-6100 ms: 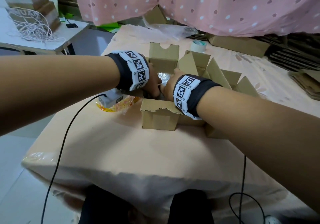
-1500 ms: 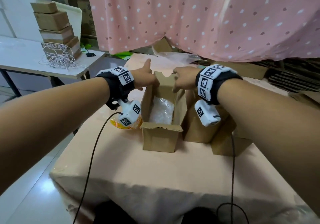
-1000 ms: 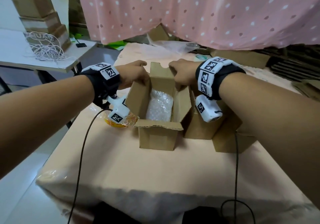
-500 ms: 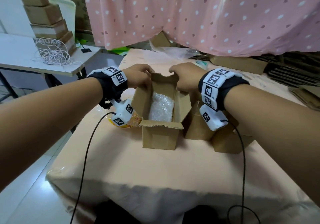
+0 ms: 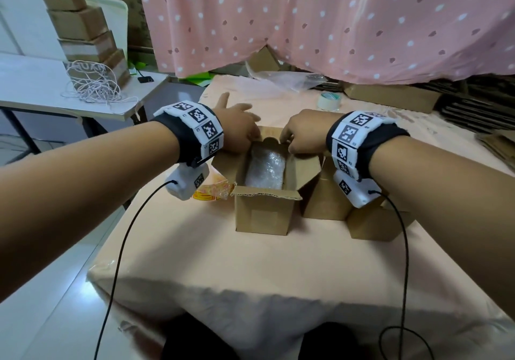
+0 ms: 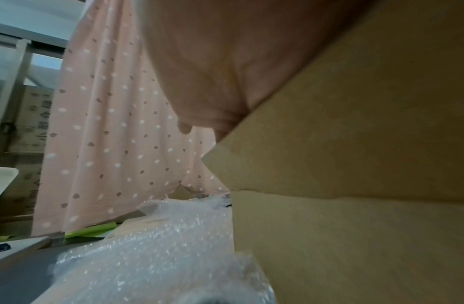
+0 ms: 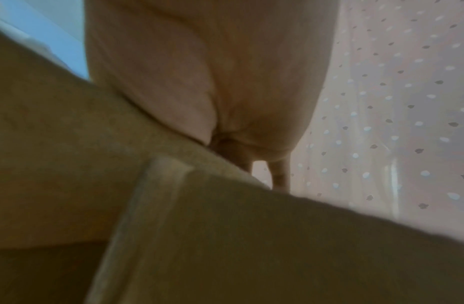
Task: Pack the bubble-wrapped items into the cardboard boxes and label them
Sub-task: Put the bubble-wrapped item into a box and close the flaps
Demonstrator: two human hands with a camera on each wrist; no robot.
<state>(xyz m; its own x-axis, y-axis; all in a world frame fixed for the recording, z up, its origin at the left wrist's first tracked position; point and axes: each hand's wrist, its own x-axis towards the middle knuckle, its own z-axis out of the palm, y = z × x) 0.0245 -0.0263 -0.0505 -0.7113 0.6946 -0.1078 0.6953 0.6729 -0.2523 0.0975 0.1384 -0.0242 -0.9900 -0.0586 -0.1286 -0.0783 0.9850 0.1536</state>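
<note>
Left hand (image 5: pixel 239 131), fingers spread, and right hand (image 5: pixel 302 134), curled, press the cardboard box (image 5: pixel 262 209)'s far flap; fold it level over the bubble-wrapped item (image 5: pixel 266 169).

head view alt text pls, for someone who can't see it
Two bare hands, left hand and right hand, fold down the far flap of an open cardboard box holding a bubble-wrapped item. The box stands on a table with a peach cloth, more cardboard boxes to its right and a tape roll behind.
</note>
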